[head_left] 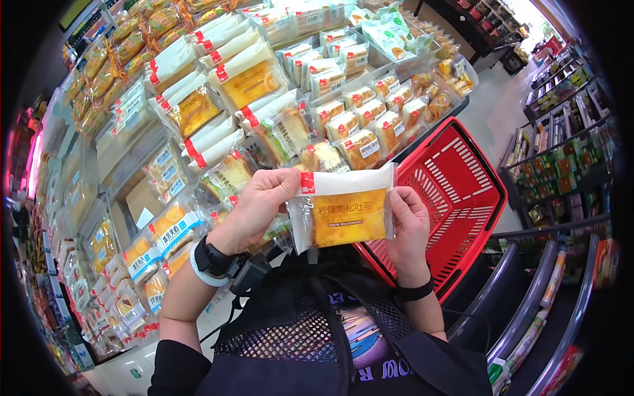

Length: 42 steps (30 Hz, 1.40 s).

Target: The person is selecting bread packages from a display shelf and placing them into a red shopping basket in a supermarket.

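Note:
A packaged toast (348, 210), in a clear and white wrapper with a red label corner, is held up in front of my chest. My left hand (261, 201) pinches its upper left edge between thumb and fingers. On the other side, my right hand (409, 221) grips the right edge with the thumb in front. Chinese lettering on the yellow front faces me. Behind the pack and beside my right arm is a red shopping basket (456, 204) with slotted walls, its near corner hidden by my hand and the pack.
A bakery display covers the left and middle, with wrapped sandwiches (285, 135), white-topped toast packs (249, 78), small boxed breads (360, 146) and bagged loaves (173, 228). At the right stand dark store shelves (561, 158) with goods, beside a floor aisle (492, 89).

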Tool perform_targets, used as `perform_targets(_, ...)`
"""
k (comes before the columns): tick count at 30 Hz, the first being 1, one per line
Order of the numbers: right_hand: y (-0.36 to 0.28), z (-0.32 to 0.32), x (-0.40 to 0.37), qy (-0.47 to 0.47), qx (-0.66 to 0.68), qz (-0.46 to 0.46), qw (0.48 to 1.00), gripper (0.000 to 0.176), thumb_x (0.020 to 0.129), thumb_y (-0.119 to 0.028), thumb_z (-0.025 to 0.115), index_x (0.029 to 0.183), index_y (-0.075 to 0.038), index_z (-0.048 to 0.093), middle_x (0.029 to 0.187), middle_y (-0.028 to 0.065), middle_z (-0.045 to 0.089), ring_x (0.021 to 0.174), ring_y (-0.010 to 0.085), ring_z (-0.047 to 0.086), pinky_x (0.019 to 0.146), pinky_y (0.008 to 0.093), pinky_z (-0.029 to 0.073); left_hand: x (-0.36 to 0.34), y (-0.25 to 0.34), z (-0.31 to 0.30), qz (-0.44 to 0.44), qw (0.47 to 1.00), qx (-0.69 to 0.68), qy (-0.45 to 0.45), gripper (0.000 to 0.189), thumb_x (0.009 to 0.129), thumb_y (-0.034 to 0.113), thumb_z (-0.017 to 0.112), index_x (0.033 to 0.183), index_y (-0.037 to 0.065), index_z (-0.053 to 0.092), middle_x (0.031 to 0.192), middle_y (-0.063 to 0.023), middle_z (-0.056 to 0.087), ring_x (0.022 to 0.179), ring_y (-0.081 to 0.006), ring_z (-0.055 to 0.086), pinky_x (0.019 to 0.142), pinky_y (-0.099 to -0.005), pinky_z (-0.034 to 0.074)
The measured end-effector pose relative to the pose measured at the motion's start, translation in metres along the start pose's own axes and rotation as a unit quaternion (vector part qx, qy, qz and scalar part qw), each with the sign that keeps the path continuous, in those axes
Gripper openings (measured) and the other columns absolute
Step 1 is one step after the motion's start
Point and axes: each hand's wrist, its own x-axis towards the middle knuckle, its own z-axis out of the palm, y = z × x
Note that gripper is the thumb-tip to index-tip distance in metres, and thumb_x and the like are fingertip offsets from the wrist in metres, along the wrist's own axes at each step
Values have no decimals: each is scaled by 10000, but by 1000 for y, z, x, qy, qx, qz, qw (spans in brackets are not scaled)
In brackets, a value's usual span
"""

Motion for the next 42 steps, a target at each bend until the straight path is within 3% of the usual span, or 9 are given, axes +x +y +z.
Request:
perform_targets(18,1,-1,-1,1,22,6,1000,77,938,-96,547,929,-37,594,832,13,636,739,56,592,683,209,478,0,-2,-1,-20,999,-31,-4,368,955,342,530,1085,15,637,989,-39,673,869,-91,627,769,-246,493)
perform_targets(21,4,-4,1,-14,24,4,1000,83,943,-101,537,974,-36,579,893,20,635,773,63,592,696,212,480,0,0,4,-24,999,-47,-1,364,959,338,526,1080,13,632,997,-38,670,865,-91,628,770,-252,499)
perform_targets(24,5,-2,1,-18,47,10,999,154,920,-84,569,1061,-27,550,990,40,625,851,87,599,759,238,494,4,-1,19,-20,999,-37,24,358,970,363,506,1022,48,669,896,9,670,736,-42,588,640,-223,465)
perform_targets(26,5,-2,1,-46,-66,-1,997,272,884,-58,614,1135,-17,516,1067,60,606,927,116,600,834,274,494,7,-11,24,-43,999,0,-3,365,972,360,504,1047,39,662,909,18,667,757,-37,586,647,-220,467)
perform_targets(32,-36,-84,32,2,-152,18,988,312,858,-52,633,1144,5,523,1041,96,637,922,161,637,834,300,522,-9,-8,25,-77,992,69,-71,373,973,206,510,1285,7,460,1075,-91,647,934,-124,621,801,-263,510)
perform_targets(34,-48,-129,48,32,-175,49,983,323,863,-67,634,1156,8,520,1028,98,641,908,174,646,814,310,532,-22,-14,14,6,978,185,-98,375,937,126,563,1282,10,472,1082,-107,643,943,-149,627,836,-269,506)
perform_targets(36,-48,-173,61,33,-210,97,972,326,864,-72,636,1158,10,520,1027,99,640,907,180,648,810,318,536,-37,-10,6,15,972,227,-48,344,884,76,620,1213,17,540,1092,-97,639,970,-155,621,856,-283,502)
perform_targets(38,-33,-205,73,31,-271,165,948,327,858,-73,650,1149,9,528,1021,101,638,910,192,649,810,336,539,-49,-8,-7,94,937,326,83,297,828,63,671,1116,26,607,1091,-78,640,1000,-154,608,849,-308,504)
perform_targets(42,30,-232,89,-8,-263,299,917,358,821,-63,693,1142,-7,545,1016,85,638,911,200,642,814,340,533,-66,-4,-31,111,883,403,213,300,762,45,704,1053,36,632,1103,-86,630,1030,-212,600,862,-337,489)
